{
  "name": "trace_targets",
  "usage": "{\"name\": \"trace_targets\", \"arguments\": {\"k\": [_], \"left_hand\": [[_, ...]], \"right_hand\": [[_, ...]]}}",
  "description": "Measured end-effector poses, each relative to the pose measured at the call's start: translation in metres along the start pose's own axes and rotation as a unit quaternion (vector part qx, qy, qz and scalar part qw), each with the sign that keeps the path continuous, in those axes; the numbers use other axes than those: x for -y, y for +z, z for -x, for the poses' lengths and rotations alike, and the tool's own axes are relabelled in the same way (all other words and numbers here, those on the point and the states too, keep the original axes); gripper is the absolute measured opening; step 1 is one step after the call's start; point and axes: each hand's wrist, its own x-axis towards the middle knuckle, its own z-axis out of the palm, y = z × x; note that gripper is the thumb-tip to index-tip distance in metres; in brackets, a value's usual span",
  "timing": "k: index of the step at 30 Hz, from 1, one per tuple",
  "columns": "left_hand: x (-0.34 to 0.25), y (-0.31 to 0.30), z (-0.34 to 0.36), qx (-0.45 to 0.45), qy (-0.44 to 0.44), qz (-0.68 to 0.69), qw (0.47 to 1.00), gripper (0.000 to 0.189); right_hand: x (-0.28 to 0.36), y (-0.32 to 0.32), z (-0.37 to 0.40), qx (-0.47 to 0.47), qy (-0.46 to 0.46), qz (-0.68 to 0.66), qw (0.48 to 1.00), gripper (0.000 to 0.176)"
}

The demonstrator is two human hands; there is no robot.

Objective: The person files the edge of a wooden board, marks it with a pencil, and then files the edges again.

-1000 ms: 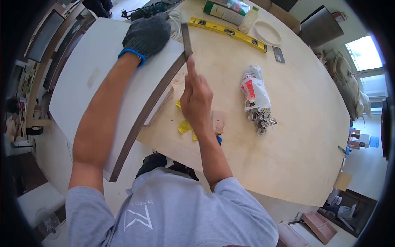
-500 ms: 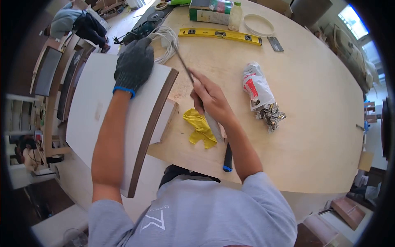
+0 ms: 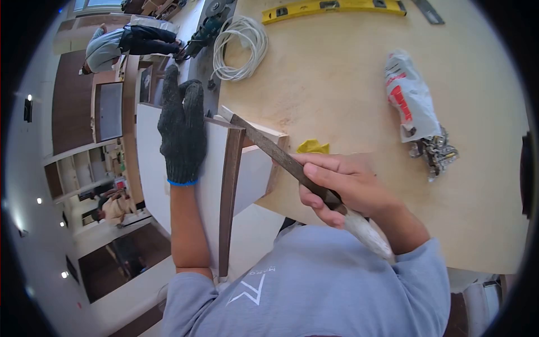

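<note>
My left hand (image 3: 182, 132), in a dark knit glove with a blue cuff, holds the far end of a white panel (image 3: 154, 146), its fingers reaching past the far edge. A brown edge strip (image 3: 229, 191) runs along the panel's right side. In my bare right hand (image 3: 351, 188) is a long flat file (image 3: 275, 151) with a whitish handle, fingers wrapped around it. The file's tip overlaps the far corner of the brown edge. Beneath the panel, a second white board (image 3: 255, 177) juts out. Part of a yellow cloth (image 3: 313, 146) shows behind the right hand.
On the wooden table (image 3: 331, 90) lie a coil of white cable (image 3: 242, 50), a yellow spirit level (image 3: 334, 7) and a white plastic bag (image 3: 409, 98) with metal hardware (image 3: 435, 151) spilling out. A power tool (image 3: 205, 36) sits at the far left. Another person (image 3: 120, 48) bends over beyond it.
My right hand has brought the file down and left to the panel's brown edge. The left hand stays at the panel's far end. The view has turned toward the left.
</note>
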Motion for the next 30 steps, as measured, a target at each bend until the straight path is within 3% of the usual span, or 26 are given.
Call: {"name": "trace_targets", "arguments": {"k": [1,4,7,10,14,20,22,25,29,30], "left_hand": [[-0.004,0.003,0.001,-0.026,0.017,-0.003,1.000,0.049],[-0.008,0.010,0.004,-0.044,-0.096,0.148,0.983,0.052],[0.003,-0.001,0.001,0.020,-0.094,0.064,0.993,0.050],[0.014,-0.001,-0.001,-0.006,-0.024,0.022,0.999,0.058],[0.006,-0.002,-0.001,0.012,-0.086,0.036,0.996,0.051],[-0.003,-0.003,-0.001,0.017,-0.107,0.033,0.994,0.052],[-0.009,-0.004,-0.002,0.022,-0.128,0.028,0.991,0.053],[0.005,-0.004,-0.002,0.011,-0.089,-0.004,0.996,0.062],[0.006,0.006,-0.002,-0.072,0.010,-0.041,0.997,0.043],[0.007,0.008,-0.003,-0.092,0.035,-0.053,0.994,0.039]], "right_hand": [[0.005,0.001,0.000,0.001,0.007,-0.003,1.000,0.048],[0.022,0.004,-0.012,0.033,0.031,0.012,0.999,0.049],[0.024,-0.001,-0.044,0.032,-0.004,0.070,0.997,0.046],[-0.001,-0.020,-0.102,-0.015,-0.102,0.011,0.995,0.044],[-0.014,-0.019,-0.125,-0.027,-0.140,0.007,0.990,0.038],[-0.009,-0.025,-0.126,0.055,-0.067,-0.073,0.993,0.032],[0.002,-0.026,-0.125,0.048,-0.033,0.000,0.998,0.029],[0.009,-0.032,-0.128,0.074,0.007,-0.002,0.997,0.027],[0.012,-0.041,-0.120,0.067,0.032,0.072,0.995,0.026],[0.009,-0.043,-0.116,0.015,-0.053,0.190,0.980,0.027]]}}
